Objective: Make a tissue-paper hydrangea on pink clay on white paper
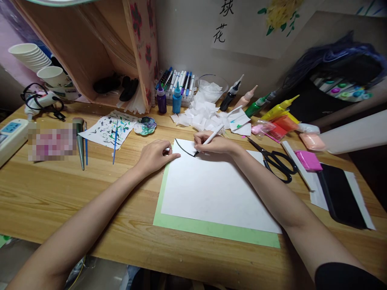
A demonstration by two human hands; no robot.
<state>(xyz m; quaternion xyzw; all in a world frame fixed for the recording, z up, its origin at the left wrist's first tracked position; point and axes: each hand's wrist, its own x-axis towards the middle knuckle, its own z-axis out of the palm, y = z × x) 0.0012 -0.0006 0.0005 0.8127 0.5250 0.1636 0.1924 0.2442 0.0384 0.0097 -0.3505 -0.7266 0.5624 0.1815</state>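
My right hand point(214, 144) grips a white marker point(214, 134), its black tip touching the white sheet of paper point(208, 189). A single curved black line point(185, 149) runs from the sheet's upper left corner down to the tip. Curled at the left edge of the sheet, my left hand point(155, 156) has its thumb resting on the paper. A small white cap-like piece point(167, 150) pokes out between its fingers, mostly hidden. Under the white sheet lies a larger green sheet point(217, 233), showing along the left and bottom edges.
Black scissors point(276, 161) and a black phone-like slab point(343, 193) lie right. Behind are torn white paper scraps point(205, 112), paint bottles point(177, 100) and a marker box point(181, 82). Brushes point(115, 139) and a paint-smeared sheet point(105, 129) lie left, near paper cups point(53, 76).
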